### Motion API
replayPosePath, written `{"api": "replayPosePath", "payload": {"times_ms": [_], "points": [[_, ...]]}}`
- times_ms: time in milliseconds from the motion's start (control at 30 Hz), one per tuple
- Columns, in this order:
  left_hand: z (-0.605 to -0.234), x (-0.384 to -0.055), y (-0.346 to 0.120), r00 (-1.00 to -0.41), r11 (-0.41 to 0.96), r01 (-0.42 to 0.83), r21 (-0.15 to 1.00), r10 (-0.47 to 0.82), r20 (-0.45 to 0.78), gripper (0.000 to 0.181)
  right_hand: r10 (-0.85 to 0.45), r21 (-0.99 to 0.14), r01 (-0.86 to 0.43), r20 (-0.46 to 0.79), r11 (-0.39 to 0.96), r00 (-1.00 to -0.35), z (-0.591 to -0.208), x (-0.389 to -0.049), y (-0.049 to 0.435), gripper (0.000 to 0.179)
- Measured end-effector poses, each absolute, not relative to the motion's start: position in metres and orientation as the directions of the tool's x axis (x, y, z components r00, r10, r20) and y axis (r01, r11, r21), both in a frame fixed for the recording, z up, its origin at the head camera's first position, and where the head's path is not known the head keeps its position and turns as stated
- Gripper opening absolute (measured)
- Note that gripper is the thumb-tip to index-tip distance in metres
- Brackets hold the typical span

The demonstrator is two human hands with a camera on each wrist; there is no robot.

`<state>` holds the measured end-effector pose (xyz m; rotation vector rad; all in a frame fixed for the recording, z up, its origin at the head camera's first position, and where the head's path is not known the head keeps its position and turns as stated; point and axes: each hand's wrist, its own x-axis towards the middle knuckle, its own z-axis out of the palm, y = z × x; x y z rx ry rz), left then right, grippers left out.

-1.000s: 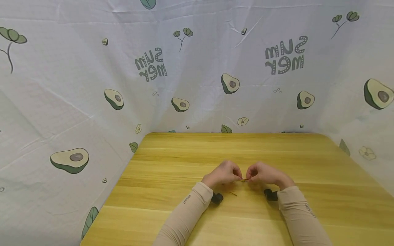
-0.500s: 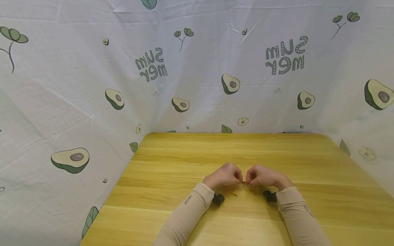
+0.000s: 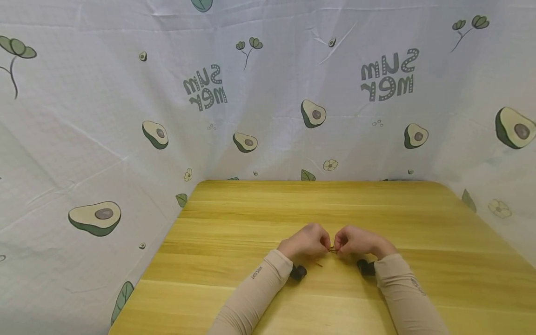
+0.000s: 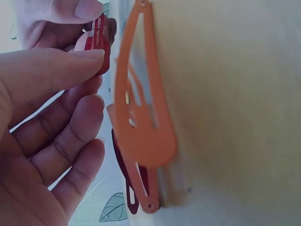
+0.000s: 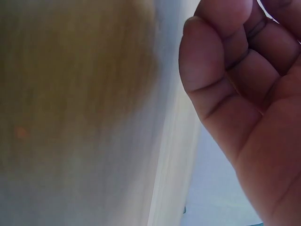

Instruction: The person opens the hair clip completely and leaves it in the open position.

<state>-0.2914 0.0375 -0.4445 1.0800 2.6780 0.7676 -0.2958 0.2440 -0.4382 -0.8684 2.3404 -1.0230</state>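
Note:
In the head view my left hand [image 3: 307, 239] and right hand [image 3: 360, 241] meet fingertip to fingertip just over the table. Between them is a small red snap hair clip [image 4: 105, 65], pinched by thumb and fingers from both sides; fingertips cover much of it. Close to the left hand, orange snap hair clips [image 4: 148, 146] lie overlapping, with a dark red hair clip [image 4: 130, 190] partly beneath. The right wrist view shows curled fingers [image 5: 202, 56] of the right hand, but its pinching tips are out of frame.
The hands work above a wooden table [image 3: 251, 209]. A white cloth [image 3: 268, 93] printed with avocados hangs behind it and along both sides. Black wrist cameras, one on the left [image 3: 298, 272] and one on the right [image 3: 366, 267], sit under the wrists near the tabletop.
Both hands have shifted slightly towards the person and a little closer together, still pinching the hair clip. The clip's angle between the fingertips looks slightly different.

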Motion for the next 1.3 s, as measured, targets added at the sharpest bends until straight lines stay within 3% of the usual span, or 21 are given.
{"api": "replayPosePath", "payload": {"times_ms": [700, 1300], "points": [[-0.4498, -0.2914, 0.0436, -0.697, 0.62, 0.675, 0.401, 0.714, 0.07, 0.016, -0.689, -0.736, -0.391, -0.141, 0.553, -0.71, -0.4442, -0.2959, 0.2423, 0.01], [-0.447, -0.2867, 0.0464, -0.735, 0.673, 0.622, 0.4, 0.678, 0.004, 0.016, -0.674, -0.721, -0.383, -0.158, 0.578, -0.722, -0.4447, -0.2954, 0.2381, 0.01]]}}
